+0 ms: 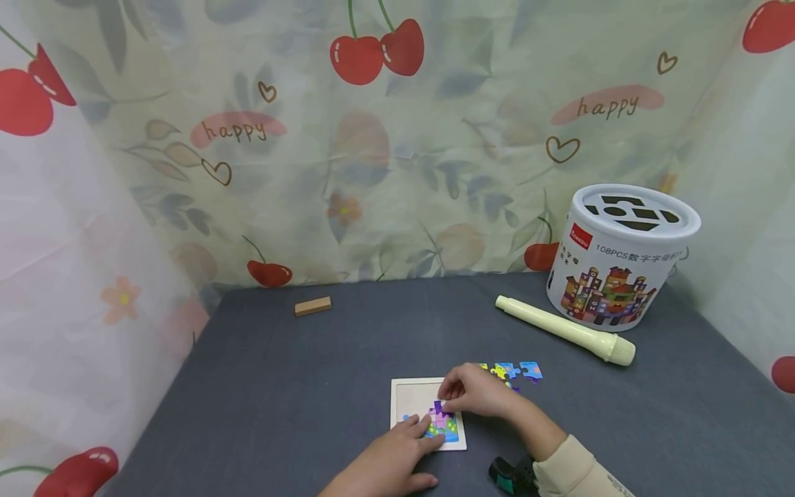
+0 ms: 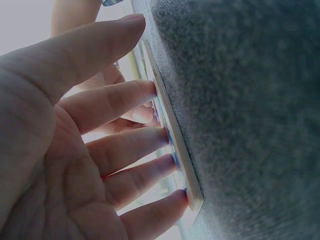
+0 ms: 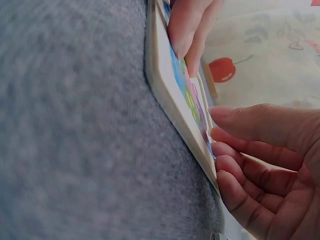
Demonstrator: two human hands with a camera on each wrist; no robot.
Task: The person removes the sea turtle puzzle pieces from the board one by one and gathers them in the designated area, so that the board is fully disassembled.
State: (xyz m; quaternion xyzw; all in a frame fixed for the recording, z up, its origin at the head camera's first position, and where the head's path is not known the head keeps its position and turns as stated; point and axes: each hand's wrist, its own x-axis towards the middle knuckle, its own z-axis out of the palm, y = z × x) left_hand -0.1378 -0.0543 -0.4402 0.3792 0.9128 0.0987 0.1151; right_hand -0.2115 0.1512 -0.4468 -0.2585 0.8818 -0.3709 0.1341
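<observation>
Purple puzzle piece (image 1: 438,407) at right grip (image 1: 477,391), left grip (image 1: 397,452) on tray (image 1: 412,397)

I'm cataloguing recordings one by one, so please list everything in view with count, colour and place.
Puzzle tray: 1, pale wood, front centre
Pieces in tray: several, purple, pink, green, blue, partly covered
Loose pieces: several, mostly blue and yellow, right of tray, partly hidden
Block: 1, brown, back left
Bucket: 1, white, printed, back right
Microphone-shaped object: 1, pale yellow, beside bucket
Tabletop: 1, dark grey, beneath these
Backdrop: count unclear, pale, cherry-printed, behind and beside
Black-green object: 1, bottom edge, right of centre
Sleeve: 1, cream, right arm
Left hand: 1, bare, on puzzle
Right hand: 1, bare, tray's right side
</observation>
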